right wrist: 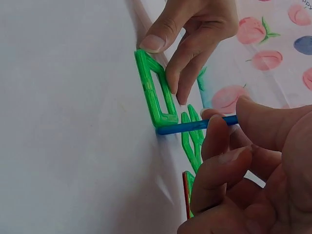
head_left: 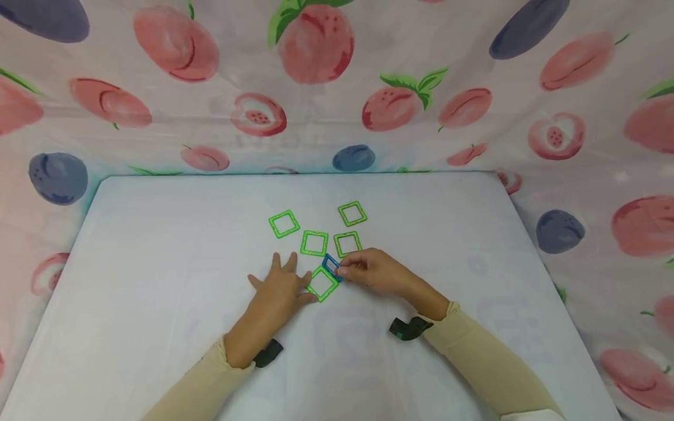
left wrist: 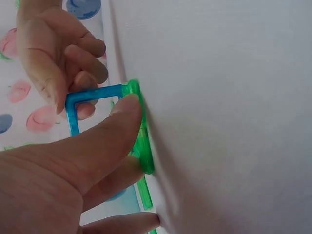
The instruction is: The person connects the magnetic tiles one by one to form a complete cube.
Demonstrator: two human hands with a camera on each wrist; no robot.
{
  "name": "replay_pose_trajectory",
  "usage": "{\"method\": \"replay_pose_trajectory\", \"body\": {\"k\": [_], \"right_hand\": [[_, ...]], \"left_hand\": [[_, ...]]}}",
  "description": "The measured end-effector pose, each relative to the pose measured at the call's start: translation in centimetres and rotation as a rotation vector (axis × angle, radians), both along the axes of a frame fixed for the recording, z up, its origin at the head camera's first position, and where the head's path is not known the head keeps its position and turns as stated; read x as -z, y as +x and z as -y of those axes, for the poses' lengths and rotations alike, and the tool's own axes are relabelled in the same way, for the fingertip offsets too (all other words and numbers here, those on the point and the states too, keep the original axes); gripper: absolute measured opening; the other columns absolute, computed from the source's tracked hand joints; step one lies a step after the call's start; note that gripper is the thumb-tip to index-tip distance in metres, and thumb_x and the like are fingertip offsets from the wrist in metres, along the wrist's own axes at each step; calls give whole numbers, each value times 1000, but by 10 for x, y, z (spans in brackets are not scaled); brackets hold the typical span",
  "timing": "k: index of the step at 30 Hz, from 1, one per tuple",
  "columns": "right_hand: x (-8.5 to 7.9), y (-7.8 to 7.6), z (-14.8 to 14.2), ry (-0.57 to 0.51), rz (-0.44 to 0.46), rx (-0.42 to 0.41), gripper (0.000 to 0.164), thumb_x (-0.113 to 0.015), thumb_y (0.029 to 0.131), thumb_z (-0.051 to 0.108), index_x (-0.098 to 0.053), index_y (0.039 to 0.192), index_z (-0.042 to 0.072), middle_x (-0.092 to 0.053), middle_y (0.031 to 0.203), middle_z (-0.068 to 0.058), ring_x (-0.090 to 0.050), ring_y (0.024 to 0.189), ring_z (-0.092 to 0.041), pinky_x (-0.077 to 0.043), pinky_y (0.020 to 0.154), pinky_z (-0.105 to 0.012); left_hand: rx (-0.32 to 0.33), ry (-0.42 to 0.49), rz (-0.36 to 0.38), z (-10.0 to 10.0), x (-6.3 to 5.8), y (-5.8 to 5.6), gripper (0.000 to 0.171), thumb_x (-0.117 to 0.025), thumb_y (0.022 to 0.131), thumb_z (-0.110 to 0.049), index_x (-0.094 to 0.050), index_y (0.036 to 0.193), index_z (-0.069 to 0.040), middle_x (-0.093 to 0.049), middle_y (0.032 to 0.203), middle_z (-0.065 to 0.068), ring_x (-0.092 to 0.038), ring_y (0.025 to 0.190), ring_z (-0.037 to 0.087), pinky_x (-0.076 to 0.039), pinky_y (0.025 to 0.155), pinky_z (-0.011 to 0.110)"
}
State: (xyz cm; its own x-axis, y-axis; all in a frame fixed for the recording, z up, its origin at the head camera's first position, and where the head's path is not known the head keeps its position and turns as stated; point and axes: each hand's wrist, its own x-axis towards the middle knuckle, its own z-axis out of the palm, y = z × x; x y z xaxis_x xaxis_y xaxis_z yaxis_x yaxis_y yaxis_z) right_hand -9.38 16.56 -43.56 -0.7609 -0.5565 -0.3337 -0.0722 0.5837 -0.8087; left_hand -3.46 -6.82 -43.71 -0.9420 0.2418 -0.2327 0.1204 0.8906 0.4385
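A blue square magnetic tile (head_left: 332, 264), an open frame, stands raised along the upper right edge of a green square magnetic tile (head_left: 313, 290) lying on the table. My right hand (head_left: 375, 270) pinches the blue tile's outer edge between thumb and fingers. In the right wrist view the blue tile (right wrist: 183, 127) touches the end of the green tile (right wrist: 148, 90). My left hand (head_left: 279, 294) holds the green tile's left side between thumb and index finger, its other fingers spread. The left wrist view shows the left thumb (left wrist: 105, 141) against the green tile's edge.
Beyond the hands, more green square tiles lie flat: one at the far left (head_left: 272, 227), one at the far right (head_left: 342, 215), and two nearer ones, left (head_left: 303, 243) and right (head_left: 337, 244). The white table (head_left: 158, 263) meets a fruit-print cloth (head_left: 316, 146) at the back.
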Motion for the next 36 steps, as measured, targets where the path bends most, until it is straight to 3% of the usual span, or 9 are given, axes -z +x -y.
{"method": "replay_pose_trajectory", "body": {"k": [5, 9, 14, 18, 22, 28, 36], "right_hand": [[-1, -3, -1, -3, -43, -32, 23, -65, 101, 34, -78, 108, 16, -75, 97, 3, -61, 88, -15, -49, 76, -28], [-1, -7, 0, -23, -46, -42, 24, -64, 102, 33, -78, 109, 15, -75, 97, 1, -60, 87, -14, -49, 76, -27], [-1, -11, 2, -41, -31, -61, 25, -64, 102, 33, -78, 109, 14, -74, 98, -2, -59, 88, -17, -47, 75, -27], [-2, -12, 4, -32, -34, -81, 24, -63, 102, 33, -78, 110, 15, -74, 97, -3, -59, 87, -17, -47, 73, -26], [-1, -14, 6, -36, -50, -99, 24, -64, 102, 34, -78, 108, 15, -74, 95, -1, -59, 85, -15, -47, 73, -26], [0, -16, 12, -56, -39, -115, 22, -65, 101, 32, -78, 108, 16, -75, 98, 2, -61, 89, -15, -48, 78, -27], [4, -20, 16, -58, -36, -117, 21, -64, 102, 31, -79, 108, 17, -74, 98, 2, -59, 89, -15, -48, 79, -28]], "left_hand": [[6, 39, 0, 7, -3, -2, 46, -83, 85, -35, -74, 127, -16, -46, 156, 22, -27, 148, 55, -19, 93, 91], [17, 56, -40, 15, -6, -6, 43, -77, 92, -34, -72, 130, -15, -57, 147, 17, -42, 143, 49, -22, 100, 87], [17, 217, -86, 25, -9, -11, 39, -72, 97, -28, -71, 132, -12, -70, 131, 11, -62, 129, 35, -44, 107, 61], [1, 358, -94, 29, -7, -15, 35, -69, 99, -24, -70, 132, -11, -75, 117, 7, -70, 109, 26, -55, 93, 45], [-11, 446, -22, 30, -3, -18, 34, -66, 101, -25, -69, 134, -16, -75, 115, 5, -67, 98, 19, -53, 87, 42], [-26, 526, 97, 33, 3, -20, 35, -58, 105, -36, -68, 136, -24, -71, 130, 2, -64, 116, 22, -49, 100, 48], [-37, 528, 125, 34, 5, -22, 31, -55, 106, -40, -73, 124, -24, -74, 105, -5, -63, 97, 16, -48, 90, 38]]}}
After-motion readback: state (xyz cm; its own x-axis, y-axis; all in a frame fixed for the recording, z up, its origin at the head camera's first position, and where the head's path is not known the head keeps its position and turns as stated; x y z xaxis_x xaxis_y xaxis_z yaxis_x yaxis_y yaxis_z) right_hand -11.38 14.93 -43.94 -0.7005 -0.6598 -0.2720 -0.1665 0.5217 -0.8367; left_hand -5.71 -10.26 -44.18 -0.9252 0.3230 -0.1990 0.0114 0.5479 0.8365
